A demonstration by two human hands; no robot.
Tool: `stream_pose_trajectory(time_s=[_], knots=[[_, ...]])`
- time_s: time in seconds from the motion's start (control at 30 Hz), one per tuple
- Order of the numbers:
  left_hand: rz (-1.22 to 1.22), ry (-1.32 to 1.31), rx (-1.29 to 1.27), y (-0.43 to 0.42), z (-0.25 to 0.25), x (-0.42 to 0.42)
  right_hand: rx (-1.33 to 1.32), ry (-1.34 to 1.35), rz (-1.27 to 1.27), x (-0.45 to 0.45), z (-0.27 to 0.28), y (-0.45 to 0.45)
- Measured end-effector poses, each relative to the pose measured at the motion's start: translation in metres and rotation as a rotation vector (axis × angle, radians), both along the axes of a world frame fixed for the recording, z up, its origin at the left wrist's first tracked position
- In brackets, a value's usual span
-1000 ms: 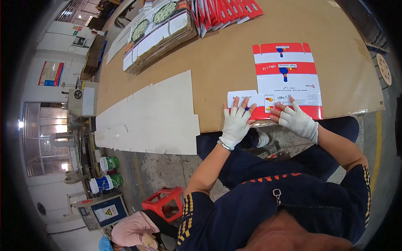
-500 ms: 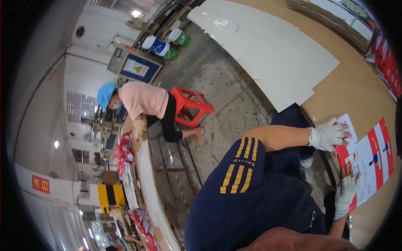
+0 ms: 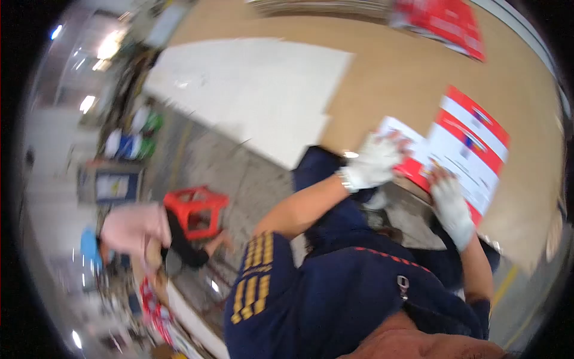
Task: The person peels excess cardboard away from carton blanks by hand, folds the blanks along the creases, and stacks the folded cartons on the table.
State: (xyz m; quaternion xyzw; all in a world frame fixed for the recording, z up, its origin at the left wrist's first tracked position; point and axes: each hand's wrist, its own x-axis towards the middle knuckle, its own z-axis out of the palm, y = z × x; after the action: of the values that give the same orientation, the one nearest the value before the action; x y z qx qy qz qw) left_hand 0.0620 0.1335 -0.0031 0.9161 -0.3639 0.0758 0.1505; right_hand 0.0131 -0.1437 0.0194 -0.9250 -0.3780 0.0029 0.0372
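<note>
A red-and-white printed card sheet point(image 3: 469, 146) lies on the brown tabletop near its edge, with a smaller white flap-like part at its left. My left hand point(image 3: 378, 160), in a white fingerless glove, rests on this white part with its fingers stretched out. My right hand point(image 3: 451, 206), gloved the same way, lies on the sheet's lower edge with fingers extended and flat. Both hands press on the sheet without gripping it. Motion blur hides the small print and the exact fold lines.
A large white sheet point(image 3: 245, 90) covers the table's left part. Red printed pieces point(image 3: 439, 27) and a cardboard stack point(image 3: 323, 6) lie along the far side. At left, a person in a pink shirt point(image 3: 136, 228) bends beside a red stool point(image 3: 198, 210).
My view has swung, so the table and sheet sit more upright and the other person appears lower left. Both hands remain on the printed sheet.
</note>
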Motion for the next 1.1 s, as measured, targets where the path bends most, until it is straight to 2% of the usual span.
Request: stream_pose_trajectory(time_s=[0.03, 0.13, 0.23, 0.57, 0.73, 0.93, 1.1], knots=[[0.011, 0.019, 0.021, 0.002, -0.004, 0.001, -0.106, 0.077, -0.009, 0.0, -0.005, -0.003], [-0.021, 0.022, 0.028, 0.007, -0.006, 0.008, -0.106, -0.142, 0.018, 0.0, -0.008, 0.003], [-0.011, 0.052, 0.023, 0.003, 0.001, -0.001, -0.174, -0.12, 0.039, -0.01, 0.008, 0.002], [0.01, 0.087, 0.088, 0.001, 0.006, 0.003, -0.199, -0.125, 0.078, -0.009, -0.003, 0.0], [0.032, 0.133, 0.134, -0.002, 0.008, 0.001, -0.159, -0.082, 0.05, -0.009, -0.003, 0.001], [0.168, 0.279, 0.073, -0.017, 0.007, -0.001, -0.097, -0.041, 0.034, -0.011, -0.003, 0.0], [0.291, 0.372, 0.01, -0.041, 0.011, 0.038, 0.021, -0.006, 0.007, -0.012, 0.001, 0.0]])
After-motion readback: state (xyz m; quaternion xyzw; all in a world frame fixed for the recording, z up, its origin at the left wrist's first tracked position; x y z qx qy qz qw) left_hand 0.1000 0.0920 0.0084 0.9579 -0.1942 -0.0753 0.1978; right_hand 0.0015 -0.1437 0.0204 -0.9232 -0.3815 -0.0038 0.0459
